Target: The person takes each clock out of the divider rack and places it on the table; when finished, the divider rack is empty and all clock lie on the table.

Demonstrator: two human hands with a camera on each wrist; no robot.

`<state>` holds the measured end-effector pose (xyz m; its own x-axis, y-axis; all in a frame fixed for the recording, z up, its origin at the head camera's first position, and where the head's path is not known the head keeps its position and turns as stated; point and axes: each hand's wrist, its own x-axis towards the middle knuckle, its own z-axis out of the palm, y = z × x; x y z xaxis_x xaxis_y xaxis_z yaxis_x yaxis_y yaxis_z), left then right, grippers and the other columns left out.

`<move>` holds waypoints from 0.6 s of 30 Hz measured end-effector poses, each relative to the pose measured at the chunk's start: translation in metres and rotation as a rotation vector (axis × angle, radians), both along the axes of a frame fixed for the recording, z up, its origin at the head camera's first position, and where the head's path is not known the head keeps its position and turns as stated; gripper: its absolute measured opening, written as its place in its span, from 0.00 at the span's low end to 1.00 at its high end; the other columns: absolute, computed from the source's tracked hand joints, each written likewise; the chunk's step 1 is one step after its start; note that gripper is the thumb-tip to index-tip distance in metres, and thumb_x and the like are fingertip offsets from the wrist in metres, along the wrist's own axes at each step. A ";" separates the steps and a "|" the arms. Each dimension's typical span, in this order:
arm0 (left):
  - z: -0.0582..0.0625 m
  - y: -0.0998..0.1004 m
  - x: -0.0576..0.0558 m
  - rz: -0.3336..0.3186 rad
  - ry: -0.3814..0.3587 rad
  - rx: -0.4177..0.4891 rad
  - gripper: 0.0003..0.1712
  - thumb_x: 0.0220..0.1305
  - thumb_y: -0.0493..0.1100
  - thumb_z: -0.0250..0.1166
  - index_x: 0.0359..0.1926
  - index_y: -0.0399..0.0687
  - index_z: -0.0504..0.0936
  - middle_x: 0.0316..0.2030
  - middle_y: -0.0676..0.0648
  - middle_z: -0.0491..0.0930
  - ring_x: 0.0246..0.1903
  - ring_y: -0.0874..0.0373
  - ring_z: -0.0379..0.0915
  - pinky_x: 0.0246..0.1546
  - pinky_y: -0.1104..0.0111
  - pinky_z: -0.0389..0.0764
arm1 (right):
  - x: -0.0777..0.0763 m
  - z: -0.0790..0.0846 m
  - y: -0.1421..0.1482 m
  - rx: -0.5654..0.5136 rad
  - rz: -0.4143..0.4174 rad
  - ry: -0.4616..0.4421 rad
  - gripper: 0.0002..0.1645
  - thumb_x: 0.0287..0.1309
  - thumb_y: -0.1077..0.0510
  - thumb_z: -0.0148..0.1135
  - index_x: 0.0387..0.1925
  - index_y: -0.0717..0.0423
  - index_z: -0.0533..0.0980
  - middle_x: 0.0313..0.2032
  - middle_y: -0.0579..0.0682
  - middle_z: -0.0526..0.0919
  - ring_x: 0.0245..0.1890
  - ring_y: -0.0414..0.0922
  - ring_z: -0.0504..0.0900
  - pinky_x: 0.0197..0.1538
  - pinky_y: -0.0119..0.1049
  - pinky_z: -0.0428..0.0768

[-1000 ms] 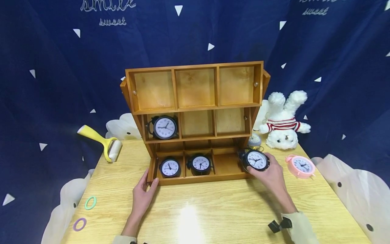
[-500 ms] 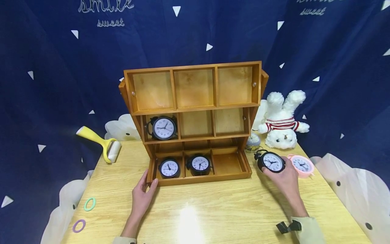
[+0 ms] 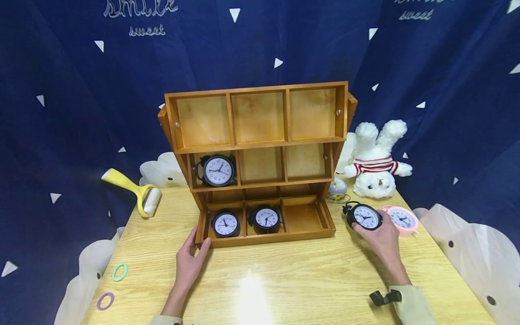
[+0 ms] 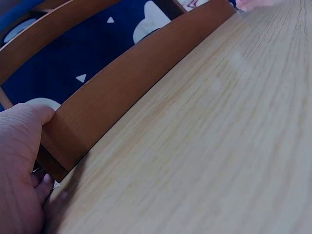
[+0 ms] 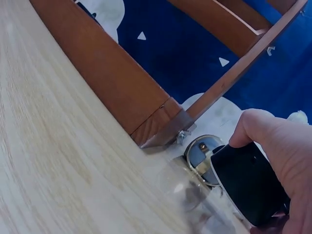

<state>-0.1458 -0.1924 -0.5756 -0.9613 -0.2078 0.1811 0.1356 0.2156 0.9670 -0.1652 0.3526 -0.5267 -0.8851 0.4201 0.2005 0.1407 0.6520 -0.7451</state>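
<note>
A tiered wooden shelf (image 3: 260,181) stands mid-table, divided into square compartments. At its lower left corner, my left hand (image 3: 192,262) grips the end of the bottom tier, thumb on the front board in the left wrist view. My right hand (image 3: 385,239) holds a black twin-bell alarm clock (image 3: 364,216), right of the shelf; whether it touches the table I cannot tell. Two black clocks occupy the bottom tier, one in the left compartment (image 3: 225,224) and one in the middle (image 3: 266,220). Another black alarm clock (image 3: 218,170) sits in the middle tier's left compartment.
A pink alarm clock (image 3: 401,220) lies just beyond my right hand. Behind are a grey round clock (image 3: 338,187) and a white plush toy (image 3: 375,174). Leftward lie a yellow-handled roller (image 3: 130,185), a green ring (image 3: 119,272) and a purple ring (image 3: 105,301).
My right hand has carried the black alarm clock rightward from the bottom tier's right compartment, and slightly lower over the last half second. My left hand stays on the shelf corner.
</note>
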 end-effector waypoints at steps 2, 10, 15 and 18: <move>-0.001 0.000 0.000 0.002 0.001 0.002 0.39 0.72 0.42 0.70 0.77 0.40 0.66 0.73 0.34 0.67 0.72 0.42 0.65 0.66 0.79 0.67 | -0.002 -0.003 0.001 0.002 0.000 0.008 0.50 0.45 0.52 0.83 0.65 0.68 0.69 0.53 0.70 0.80 0.51 0.64 0.78 0.54 0.55 0.75; -0.001 0.000 -0.001 0.007 0.005 -0.012 0.38 0.72 0.43 0.70 0.77 0.40 0.66 0.72 0.33 0.69 0.71 0.41 0.66 0.67 0.76 0.67 | -0.008 -0.013 0.004 0.012 0.024 0.056 0.44 0.43 0.54 0.85 0.59 0.68 0.73 0.48 0.67 0.82 0.46 0.60 0.79 0.49 0.49 0.75; -0.001 0.000 -0.002 0.014 -0.010 -0.027 0.39 0.72 0.44 0.70 0.77 0.40 0.66 0.72 0.33 0.68 0.72 0.40 0.64 0.69 0.68 0.67 | -0.011 -0.020 0.006 0.004 0.044 0.083 0.42 0.42 0.56 0.85 0.56 0.69 0.73 0.46 0.67 0.82 0.45 0.59 0.80 0.47 0.46 0.74; 0.000 -0.001 -0.001 0.011 -0.027 -0.034 0.39 0.72 0.46 0.70 0.78 0.41 0.66 0.73 0.34 0.67 0.73 0.41 0.64 0.69 0.69 0.67 | -0.014 -0.025 0.008 0.014 0.048 0.095 0.42 0.41 0.57 0.85 0.56 0.69 0.74 0.46 0.67 0.83 0.44 0.59 0.80 0.47 0.43 0.74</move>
